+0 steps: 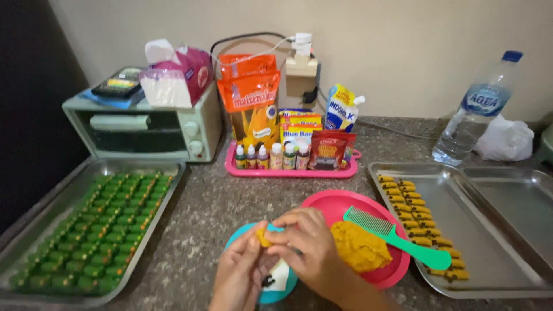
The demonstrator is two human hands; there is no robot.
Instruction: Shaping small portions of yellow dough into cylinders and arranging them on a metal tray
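Note:
My left hand and my right hand meet low in the middle, pinching a small piece of yellow dough between their fingertips. They hover over a teal plate. Just to the right stands a pink plate with a lump of yellow dough and a green comb resting across it. A steel tray at the right holds two rows of small yellow pieces with dark tips.
A steel tray full of green pieces lies at the left. Behind stand a small pale-green oven, a pink tray with little colour bottles and packets, a water bottle and a white plastic bag.

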